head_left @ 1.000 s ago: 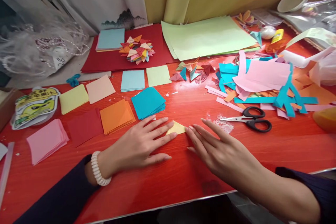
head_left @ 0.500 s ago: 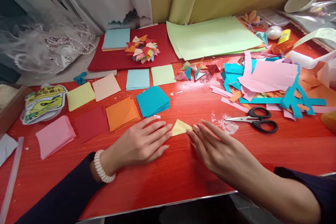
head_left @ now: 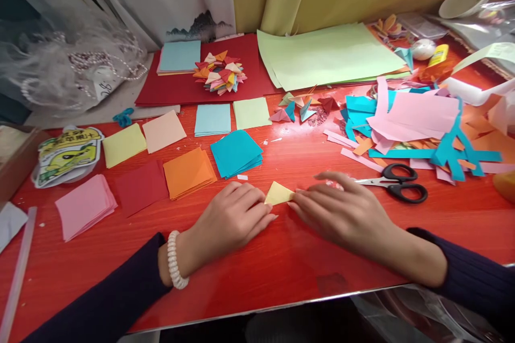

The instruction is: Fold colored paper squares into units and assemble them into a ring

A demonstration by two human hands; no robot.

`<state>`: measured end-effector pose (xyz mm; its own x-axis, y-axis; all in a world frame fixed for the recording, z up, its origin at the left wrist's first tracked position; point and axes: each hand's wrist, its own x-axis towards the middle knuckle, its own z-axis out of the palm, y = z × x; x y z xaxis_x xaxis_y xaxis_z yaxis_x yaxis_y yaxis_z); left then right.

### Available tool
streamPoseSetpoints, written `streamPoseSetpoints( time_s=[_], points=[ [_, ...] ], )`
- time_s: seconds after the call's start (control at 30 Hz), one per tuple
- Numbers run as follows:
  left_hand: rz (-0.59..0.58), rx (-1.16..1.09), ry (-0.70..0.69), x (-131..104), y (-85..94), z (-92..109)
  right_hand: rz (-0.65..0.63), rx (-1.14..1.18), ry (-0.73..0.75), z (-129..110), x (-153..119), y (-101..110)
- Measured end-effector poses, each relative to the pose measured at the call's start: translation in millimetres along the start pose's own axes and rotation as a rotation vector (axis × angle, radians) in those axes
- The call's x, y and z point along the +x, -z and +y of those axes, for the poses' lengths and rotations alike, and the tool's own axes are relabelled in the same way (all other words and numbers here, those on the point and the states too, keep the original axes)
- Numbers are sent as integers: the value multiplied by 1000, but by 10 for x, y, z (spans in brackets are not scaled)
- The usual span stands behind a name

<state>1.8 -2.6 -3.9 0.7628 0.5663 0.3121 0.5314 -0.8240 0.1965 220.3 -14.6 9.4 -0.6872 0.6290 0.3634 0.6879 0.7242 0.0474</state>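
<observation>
A small yellow folded paper (head_left: 278, 193), roughly a triangle, lies on the red table between both hands. My left hand (head_left: 233, 217) has its curled fingertips on the paper's left corner, and a white coil bracelet circles that wrist. At the right corner, my right hand (head_left: 341, 209) pinches the paper between thumb and fingertips. Black-handled scissors (head_left: 402, 183) lie just beyond my right hand, their blades partly hidden by it. A stack of blue paper squares (head_left: 236, 153) rests above my left hand.
Orange (head_left: 189, 172), dark red (head_left: 141, 187) and pink (head_left: 86, 206) squares lie left. A multicoloured paper ring (head_left: 219, 73) sits on red sheets at the back. Folded pieces (head_left: 300, 107) stand behind centre. Paper scraps (head_left: 418, 118) heap up at the right.
My left hand's fingers have curled more at the paper's left corner. My right forearm has swung up and its hand now spreads further right, partly covering the scissor blades.
</observation>
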Motion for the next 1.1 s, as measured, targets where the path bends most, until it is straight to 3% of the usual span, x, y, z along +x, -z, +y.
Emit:
streamPoseSetpoints(
  time_s=[0.23,0.4,0.53,0.73,0.9,1.1],
  points=[
    [-54,-232,298,160,-55,37,-213,501,-282,162,193,-174],
    [-69,-379,383,197,-31,22,-229,647,-323,186,168,-187],
    [-74,-411,376,208,-18,10,-248,738,-340,222,195,-143],
    [-42,-422,332,211,-26,-1,-191,672,-287,219,192,-162],
    [-15,-454,275,210,12,-46,-79,547,-143,203,93,-263],
    [-37,-400,167,146,-11,-85,-51,354,36,241,-11,-305]
  ],
)
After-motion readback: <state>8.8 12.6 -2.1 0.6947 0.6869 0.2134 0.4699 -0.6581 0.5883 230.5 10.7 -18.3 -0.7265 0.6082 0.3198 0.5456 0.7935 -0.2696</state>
